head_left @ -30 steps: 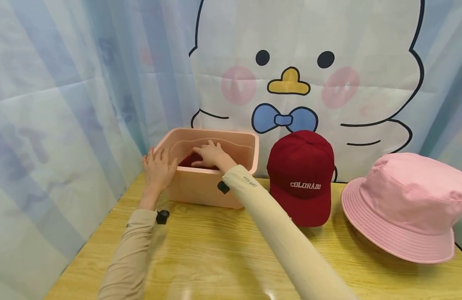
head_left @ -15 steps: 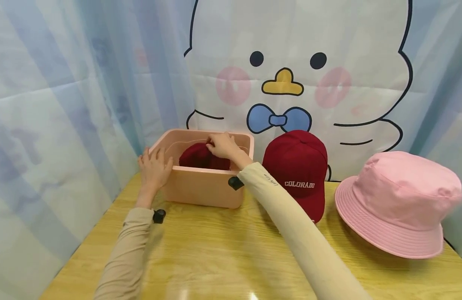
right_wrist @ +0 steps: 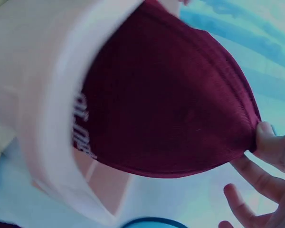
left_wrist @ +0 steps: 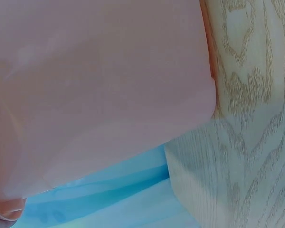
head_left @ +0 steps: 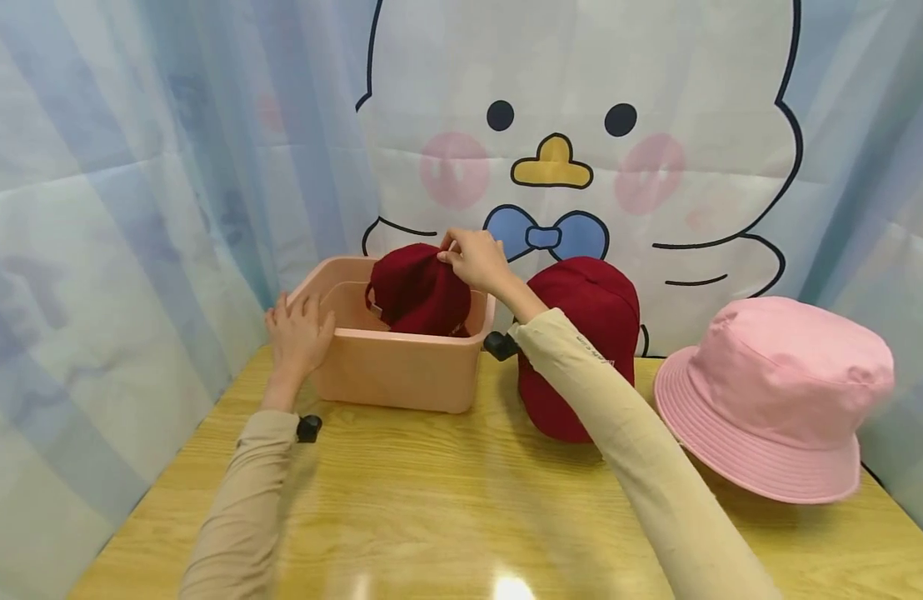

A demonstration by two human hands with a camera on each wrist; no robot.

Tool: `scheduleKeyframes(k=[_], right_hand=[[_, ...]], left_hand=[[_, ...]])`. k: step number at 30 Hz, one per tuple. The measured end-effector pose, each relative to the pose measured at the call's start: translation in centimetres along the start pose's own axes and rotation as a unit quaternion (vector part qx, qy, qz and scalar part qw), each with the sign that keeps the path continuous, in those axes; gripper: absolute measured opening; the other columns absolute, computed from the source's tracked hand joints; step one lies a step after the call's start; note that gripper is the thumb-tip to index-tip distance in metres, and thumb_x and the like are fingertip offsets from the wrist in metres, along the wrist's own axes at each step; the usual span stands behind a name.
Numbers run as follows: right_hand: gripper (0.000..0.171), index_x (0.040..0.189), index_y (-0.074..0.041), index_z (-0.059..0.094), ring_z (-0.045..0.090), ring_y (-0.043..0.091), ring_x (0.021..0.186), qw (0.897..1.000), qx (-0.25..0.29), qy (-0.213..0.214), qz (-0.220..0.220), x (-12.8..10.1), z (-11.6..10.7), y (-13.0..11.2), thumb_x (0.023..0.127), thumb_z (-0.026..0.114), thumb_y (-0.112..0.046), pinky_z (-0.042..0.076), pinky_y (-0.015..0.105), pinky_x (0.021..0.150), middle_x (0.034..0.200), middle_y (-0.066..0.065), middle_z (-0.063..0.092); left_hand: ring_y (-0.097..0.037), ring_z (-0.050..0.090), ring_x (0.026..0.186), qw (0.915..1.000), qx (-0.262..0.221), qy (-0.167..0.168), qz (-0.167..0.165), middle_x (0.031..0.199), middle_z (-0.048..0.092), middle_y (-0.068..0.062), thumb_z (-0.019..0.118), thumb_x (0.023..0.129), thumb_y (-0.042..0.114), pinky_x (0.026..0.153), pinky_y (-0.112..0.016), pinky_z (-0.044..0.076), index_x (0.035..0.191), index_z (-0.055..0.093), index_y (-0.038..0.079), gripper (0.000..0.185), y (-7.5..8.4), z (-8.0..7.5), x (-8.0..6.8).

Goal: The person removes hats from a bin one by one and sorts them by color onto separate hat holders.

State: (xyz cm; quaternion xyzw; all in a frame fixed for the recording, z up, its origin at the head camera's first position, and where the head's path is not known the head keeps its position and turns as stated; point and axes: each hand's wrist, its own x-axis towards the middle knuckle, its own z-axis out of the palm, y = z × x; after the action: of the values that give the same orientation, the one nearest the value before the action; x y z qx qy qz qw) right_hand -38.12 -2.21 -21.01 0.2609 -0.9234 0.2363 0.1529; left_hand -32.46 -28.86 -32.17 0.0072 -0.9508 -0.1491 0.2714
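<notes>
A dark red baseball cap [head_left: 420,292] rises partly out of a pink plastic bin [head_left: 394,371]. My right hand [head_left: 476,260] pinches the cap's crown at its top between thumb and fingers, as the right wrist view shows on the cap [right_wrist: 171,95]. White lettering on its front is partly hidden by the bin's rim. My left hand [head_left: 300,337] rests on the bin's left front corner, fingers over the rim. In the left wrist view the bin's wall [left_wrist: 109,85] fills most of the picture.
Right of the bin stands another dark red cap [head_left: 589,300], partly behind my right forearm. A pink bucket hat [head_left: 791,392] is farther right. All are on a wooden table [head_left: 401,492]. A curtain [head_left: 154,208] hangs behind and at the left.
My right hand has moved from inside the bin up and to the right, lifting the cap partly above the rim. The left hand stays on the bin.
</notes>
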Motion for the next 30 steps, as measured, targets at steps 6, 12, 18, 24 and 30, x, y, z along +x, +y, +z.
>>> scheduleKeyframes(k=[6, 12, 18, 24, 30], right_hand=[[0.025, 0.1, -0.012, 0.057, 0.052, 0.027, 0.09, 0.995, -0.003, 0.094, -0.038, -0.2, -3.2, -0.6, 0.089, 0.051, -0.032, 0.035, 0.041, 0.077, 0.096, 0.005, 0.068], [0.03, 0.096, -0.007, 0.056, 0.047, 0.027, 0.086, 0.973, -0.003, 0.211, -0.093, -0.4, -6.7, -1.4, 0.086, 0.05, -0.035, 0.034, 0.037, 0.075, 0.09, 0.01, 0.064], [0.033, 0.095, -0.001, 0.054, 0.046, 0.028, 0.088, 0.939, 0.006, 0.316, -0.138, -1.0, -10.6, -2.2, 0.086, 0.05, -0.033, 0.03, 0.033, 0.08, 0.088, 0.015, 0.059], [0.036, 0.095, -0.003, 0.055, 0.042, 0.027, 0.094, 0.928, -0.025, 0.354, -0.109, -3.0, -14.1, -2.5, 0.085, 0.049, -0.037, 0.032, 0.037, 0.08, 0.091, 0.013, 0.056], [0.041, 0.095, 0.0, 0.053, 0.039, 0.03, 0.097, 0.923, -0.062, 0.365, -0.105, -5.0, -16.4, -0.5, 0.084, 0.048, -0.039, 0.029, 0.042, 0.08, 0.093, 0.016, 0.054]], left_hand=[[-0.049, 0.016, 0.13, 1.0, 0.001, -0.005, 0.003, 0.134, 0.038, -0.025, 0.032, 0.093, 0.035, 0.101, -0.063, 0.012, 0.132, 0.037, 0.0, 0.052, 0.0, -0.1, 0.2], [-0.048, 0.015, 0.13, 0.9999, -0.006, -0.01, 0.005, 0.135, 0.037, -0.025, 0.033, 0.094, 0.034, 0.102, -0.063, 0.01, 0.134, 0.035, 0.002, 0.051, 0.0, -0.1, 0.3], [-0.048, 0.015, 0.13, 0.9999, -0.008, -0.007, 0.01, 0.134, 0.037, -0.026, 0.031, 0.094, 0.035, 0.102, -0.063, 0.011, 0.133, 0.037, 0.001, 0.052, 0.0, 0.0, 0.4], [-0.049, 0.014, 0.13, 0.9998, -0.015, -0.008, 0.009, 0.134, 0.037, -0.028, 0.029, 0.094, 0.035, 0.101, -0.063, 0.009, 0.134, 0.036, 0.001, 0.053, -0.2, -0.1, 0.5], [-0.05, 0.015, 0.13, 0.9997, -0.023, 0.002, 0.007, 0.133, 0.038, -0.028, 0.032, 0.093, 0.033, 0.101, -0.064, 0.009, 0.133, 0.037, 0.0, 0.052, -0.3, -0.5, 0.6]])
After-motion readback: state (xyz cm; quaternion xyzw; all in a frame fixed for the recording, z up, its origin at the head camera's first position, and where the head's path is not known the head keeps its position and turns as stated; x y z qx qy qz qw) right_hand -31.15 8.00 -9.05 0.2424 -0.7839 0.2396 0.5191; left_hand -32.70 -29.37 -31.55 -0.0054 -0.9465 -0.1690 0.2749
